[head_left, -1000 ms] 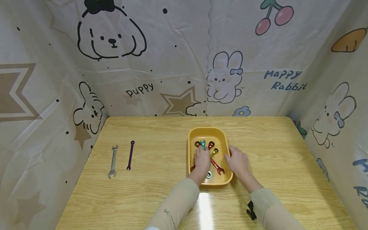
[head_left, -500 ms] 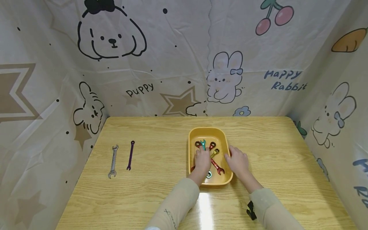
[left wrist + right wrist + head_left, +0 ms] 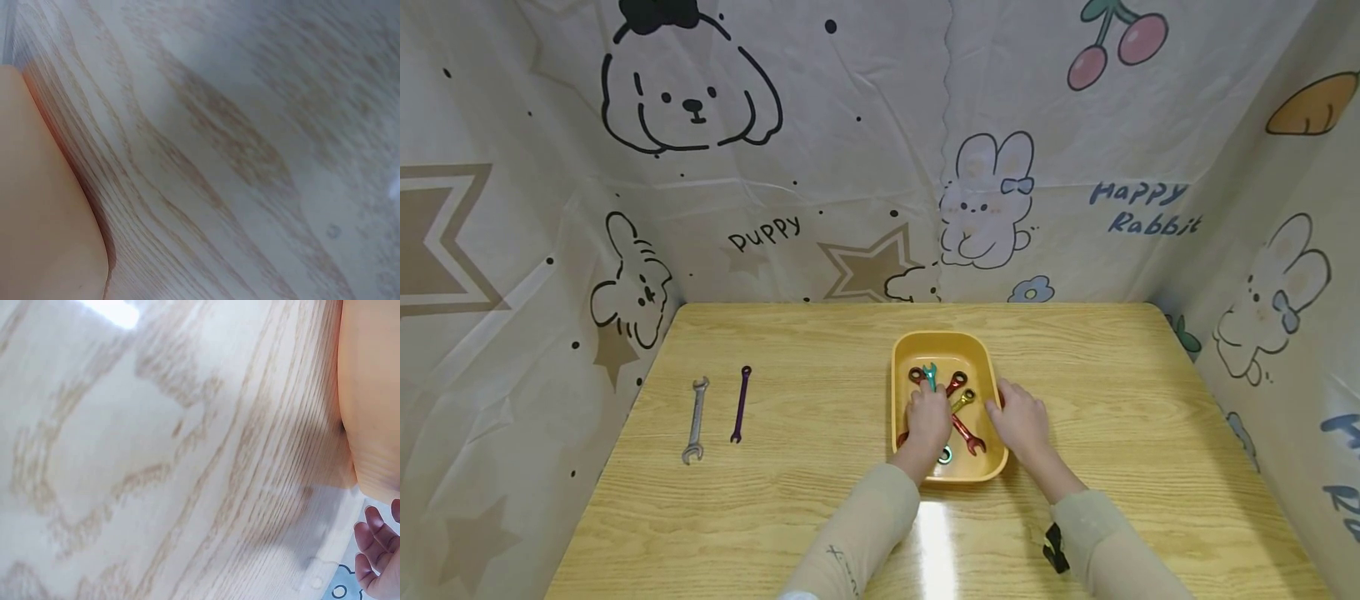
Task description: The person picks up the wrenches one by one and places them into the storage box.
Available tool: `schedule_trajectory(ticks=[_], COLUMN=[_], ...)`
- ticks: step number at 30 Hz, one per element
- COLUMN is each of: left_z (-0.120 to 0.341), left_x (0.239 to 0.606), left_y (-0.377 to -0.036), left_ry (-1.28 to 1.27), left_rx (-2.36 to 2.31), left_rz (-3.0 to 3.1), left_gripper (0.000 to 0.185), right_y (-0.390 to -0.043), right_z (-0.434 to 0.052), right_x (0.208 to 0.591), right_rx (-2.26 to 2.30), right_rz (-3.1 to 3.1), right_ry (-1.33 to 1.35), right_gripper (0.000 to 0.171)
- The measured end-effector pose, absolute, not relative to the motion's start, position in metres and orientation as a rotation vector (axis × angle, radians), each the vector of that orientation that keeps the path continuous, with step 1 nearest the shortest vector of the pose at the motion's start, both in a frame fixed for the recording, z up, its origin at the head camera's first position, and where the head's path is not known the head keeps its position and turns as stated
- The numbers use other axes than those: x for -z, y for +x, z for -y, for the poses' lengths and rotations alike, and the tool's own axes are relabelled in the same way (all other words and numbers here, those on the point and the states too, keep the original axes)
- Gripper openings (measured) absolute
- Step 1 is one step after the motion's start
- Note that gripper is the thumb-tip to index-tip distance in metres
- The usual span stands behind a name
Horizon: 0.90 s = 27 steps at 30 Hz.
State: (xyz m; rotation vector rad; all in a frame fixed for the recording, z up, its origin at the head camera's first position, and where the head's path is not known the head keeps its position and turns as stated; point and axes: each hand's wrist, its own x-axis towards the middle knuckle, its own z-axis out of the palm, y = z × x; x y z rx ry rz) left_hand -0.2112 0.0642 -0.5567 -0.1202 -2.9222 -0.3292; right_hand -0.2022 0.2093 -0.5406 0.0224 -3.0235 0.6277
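Observation:
A yellow tray (image 3: 940, 338) sits right of the table's middle and holds several small coloured wrenches. My left hand (image 3: 926, 408) reaches into the tray, and its fingers curl down over the shaft of a teal wrench (image 3: 930, 377) whose ends show above and below the hand. A red wrench (image 3: 967, 438) and a gold wrench (image 3: 962, 398) lie crossed to its right. My right hand (image 3: 1011, 413) rests against the tray's right rim with relaxed fingers (image 3: 374, 549). The wrist views show only the tray wall (image 3: 37, 219) (image 3: 375, 394) and the tabletop.
A silver wrench (image 3: 695, 421) and a purple wrench (image 3: 741, 404) lie side by side on the wooden table (image 3: 820, 500) at the left. Printed cloth walls (image 3: 850, 167) close in the back and both sides. A black strap (image 3: 1055, 548) shows at my right sleeve.
The red and gold wrenches in the tray have shifted slightly to the right. Both hands stay where they were.

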Motion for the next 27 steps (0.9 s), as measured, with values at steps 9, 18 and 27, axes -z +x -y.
schedule_trajectory(ticks=[9, 18, 27], left_z=[-0.063, -0.062, -0.057], left_x=[0.555, 0.552, 0.542], left_y=[-0.211, -0.211, -0.21], left_ry=[-0.141, -0.178, -0.244], left_rx=[0.344, 0.396, 0.424], left_rz=[2.948, 2.945, 2.934], left_gripper=[0.022, 0.024, 0.03], right_y=[-0.202, -0.201, -0.2], right_z=[-0.209, -0.209, -0.209], right_x=[0.539, 0.538, 0.537], right_rx=[-0.63, -0.641, -0.627], right_rz=[3.019, 3.007, 3.009], right_ry=[0.039, 0.046, 0.055], right_gripper=[0.038, 0.037, 0.038])
